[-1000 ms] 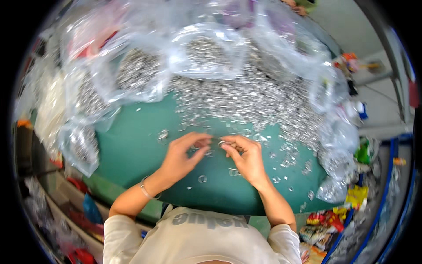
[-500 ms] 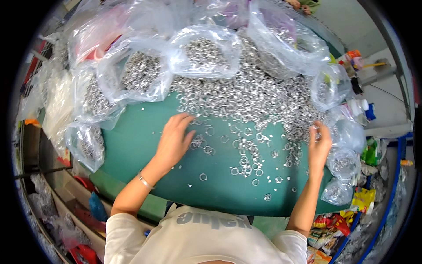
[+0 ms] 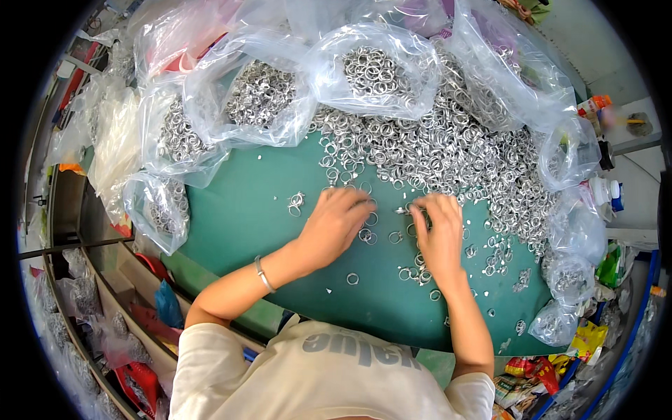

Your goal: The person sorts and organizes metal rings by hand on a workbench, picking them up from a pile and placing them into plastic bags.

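A big heap of small silver metal rings (image 3: 448, 147) covers the far half of a green table (image 3: 238, 210). My left hand (image 3: 334, 222) lies palm down at the heap's near edge, fingers curled over a few loose rings (image 3: 367, 236); what it grips is hidden. A thin bracelet (image 3: 262, 274) circles that wrist. My right hand (image 3: 437, 234) is a short gap to its right, its fingertips pinched on a small ring (image 3: 404, 209). More single rings lie scattered around both hands.
Clear plastic bags of rings ring the table: at the back (image 3: 374, 70), back left (image 3: 262, 94), left edge (image 3: 157, 210) and right side (image 3: 570, 157). Shelving with more bags (image 3: 77, 294) is to the left. Bottles (image 3: 595, 106) and packets (image 3: 588, 339) crowd the right.
My right hand has come back from the bags at the right edge to the table's middle, beside my left hand. My left hand has shifted slightly toward me and to the right.
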The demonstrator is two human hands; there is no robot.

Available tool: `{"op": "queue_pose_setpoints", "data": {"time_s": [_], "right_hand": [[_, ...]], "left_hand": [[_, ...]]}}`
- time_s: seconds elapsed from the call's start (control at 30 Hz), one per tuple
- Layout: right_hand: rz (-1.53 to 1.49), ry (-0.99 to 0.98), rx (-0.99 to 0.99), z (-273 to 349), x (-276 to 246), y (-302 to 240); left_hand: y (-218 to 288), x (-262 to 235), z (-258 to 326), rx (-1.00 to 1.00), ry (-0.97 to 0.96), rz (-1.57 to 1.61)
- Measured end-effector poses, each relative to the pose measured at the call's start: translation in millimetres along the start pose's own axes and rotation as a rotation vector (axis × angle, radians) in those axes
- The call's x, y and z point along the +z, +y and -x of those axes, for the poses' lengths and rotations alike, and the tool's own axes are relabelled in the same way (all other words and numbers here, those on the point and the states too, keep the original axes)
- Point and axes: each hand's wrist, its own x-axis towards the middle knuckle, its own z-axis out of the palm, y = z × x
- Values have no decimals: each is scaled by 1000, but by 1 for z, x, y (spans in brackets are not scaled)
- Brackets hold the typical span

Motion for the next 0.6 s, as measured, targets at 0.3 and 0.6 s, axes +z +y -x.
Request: {"op": "queue_pose_setpoints", "data": {"time_s": [0.3, 0.6], "right_hand": [[134, -14, 108, -23, 24, -5], [-1581, -151, 965, 2, -7, -17]], "left_hand": [[-13, 38, -57, -163, 172, -229], [-20, 34, -50, -64, 184, -47]]}}
